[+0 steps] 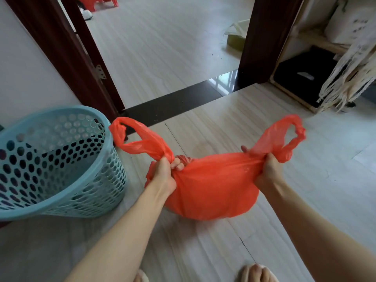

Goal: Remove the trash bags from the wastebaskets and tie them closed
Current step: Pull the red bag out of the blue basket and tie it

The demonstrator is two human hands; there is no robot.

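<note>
Bag: a bright orange-red plastic trash bag [209, 190] sits low in the middle of the view, on or just above the pale wood-look floor [213, 123] — which one, hard to call. Its body bulges round and full, the film thin, creased and slightly glossy.
Bag handles: two loop handles are stretched apart! One loop [130, 137] fans out toward 10 o'clock of the bag, the other [284, 137] toward 2 o'clock, its end twisted and crumpled.
Left hand: the left hand [164, 174] is clenched on the gathered plastic at the base of the 10 o'clock loop, fingers [178, 164] curled tight around it, a bunched knob of bag just beyond the knuckles.
Right hand: the right hand [266, 169] is closed on the neck of the 2 o'clock loop, plastic pinched in the fist, thumb tip showing past the film.
Wastebasket: a light blue perforated wastebasket [61, 163] stands at 9 o'clock of the bag, just beside it, tilted in this wide view, with no liner visible inside.
Doorway: dark red door frame [67, 58] at 11 o'clock, black threshold strip [173, 104] at 12 o'clock.
Far room: another pale-lined green bin [237, 35] sits past the doorway, at 1 o'clock.
</note>
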